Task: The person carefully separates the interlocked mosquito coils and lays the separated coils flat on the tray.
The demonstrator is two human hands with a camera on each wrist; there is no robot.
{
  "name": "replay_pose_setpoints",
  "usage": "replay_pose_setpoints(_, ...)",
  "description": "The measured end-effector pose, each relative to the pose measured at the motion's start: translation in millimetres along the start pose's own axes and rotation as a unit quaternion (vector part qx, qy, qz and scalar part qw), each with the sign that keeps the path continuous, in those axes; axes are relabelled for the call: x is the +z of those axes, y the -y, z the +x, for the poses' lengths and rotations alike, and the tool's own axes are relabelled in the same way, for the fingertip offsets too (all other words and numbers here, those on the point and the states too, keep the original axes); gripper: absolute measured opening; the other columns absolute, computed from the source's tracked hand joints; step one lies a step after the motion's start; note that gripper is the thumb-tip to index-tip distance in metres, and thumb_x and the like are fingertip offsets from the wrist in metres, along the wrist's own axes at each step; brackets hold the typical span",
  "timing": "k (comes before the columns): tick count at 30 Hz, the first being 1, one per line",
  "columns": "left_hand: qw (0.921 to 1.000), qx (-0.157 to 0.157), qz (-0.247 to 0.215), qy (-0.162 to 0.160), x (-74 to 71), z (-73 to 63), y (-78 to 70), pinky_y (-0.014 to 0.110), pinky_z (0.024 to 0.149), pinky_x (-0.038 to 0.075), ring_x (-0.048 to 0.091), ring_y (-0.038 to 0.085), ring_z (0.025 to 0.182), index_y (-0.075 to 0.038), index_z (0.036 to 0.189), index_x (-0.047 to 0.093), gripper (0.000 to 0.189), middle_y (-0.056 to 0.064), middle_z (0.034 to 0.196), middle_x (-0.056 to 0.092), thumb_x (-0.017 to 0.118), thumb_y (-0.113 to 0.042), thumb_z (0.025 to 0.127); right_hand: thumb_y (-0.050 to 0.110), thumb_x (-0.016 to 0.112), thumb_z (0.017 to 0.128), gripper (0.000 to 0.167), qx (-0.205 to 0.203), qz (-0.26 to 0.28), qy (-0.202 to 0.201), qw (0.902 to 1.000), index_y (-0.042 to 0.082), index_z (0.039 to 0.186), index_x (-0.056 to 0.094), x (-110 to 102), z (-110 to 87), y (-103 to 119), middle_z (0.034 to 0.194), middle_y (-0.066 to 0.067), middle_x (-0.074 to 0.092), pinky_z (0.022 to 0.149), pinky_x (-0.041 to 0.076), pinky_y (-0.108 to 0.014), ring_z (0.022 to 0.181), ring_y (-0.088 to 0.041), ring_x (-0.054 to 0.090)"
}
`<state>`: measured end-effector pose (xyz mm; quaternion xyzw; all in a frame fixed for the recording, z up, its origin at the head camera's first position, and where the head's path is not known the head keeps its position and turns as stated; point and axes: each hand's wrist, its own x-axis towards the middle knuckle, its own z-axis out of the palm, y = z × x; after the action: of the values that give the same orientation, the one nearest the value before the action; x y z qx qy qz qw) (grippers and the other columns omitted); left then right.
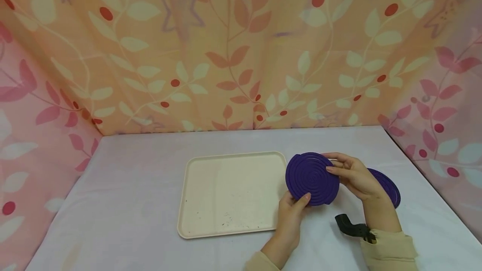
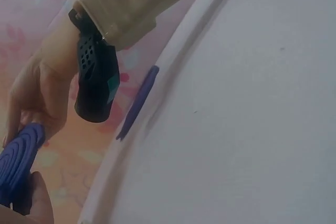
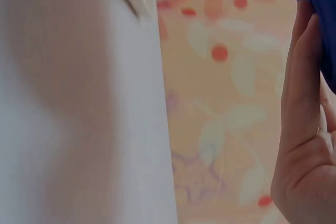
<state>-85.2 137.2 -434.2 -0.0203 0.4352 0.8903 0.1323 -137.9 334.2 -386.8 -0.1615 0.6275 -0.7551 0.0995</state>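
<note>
Both hands hold a round purple coaster [image 1: 312, 179] with concentric ridges, tilted up over the right end of the tray. My left hand [image 1: 290, 217] grips its lower edge, the thumb on the ridged face. At the upper right edge, my right hand [image 1: 355, 175] pinches it between thumb and fingers. In the left wrist view the coaster [image 2: 20, 156] shows partly, at the left edge. The right wrist view shows my right hand [image 3: 307, 124] behind a dark strip of the coaster [image 3: 326, 30]. A second purple coaster [image 1: 389, 187] lies on the table, partly hidden by the right forearm.
A beige rectangular tray [image 1: 233, 195] with small dark specks lies left of the hands on a white-covered table [image 1: 132, 204]. A black wrist camera [image 1: 352, 226] sticks out from the right wrist. Floral curtains [image 1: 241, 53] border the table at the back and sides.
</note>
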Motion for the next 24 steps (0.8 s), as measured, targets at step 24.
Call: replay_pose_setpoints(24,0.9928,0.043,0.102,0.047,-71.8,16.6,-87.1,0.026,0.084,0.052,0.062,0.014,0.094,0.008,0.125,0.048,0.044,0.007,0.107,0.063,0.062,-0.008,0.087,-0.008,0.055,0.088,0.025,0.029,0.012,-0.032,0.9990,0.005,0.109,0.060,100,49.1,-16,0.098,-0.004,0.068,0.076,0.056,-0.028,0.087,-0.015,0.066)
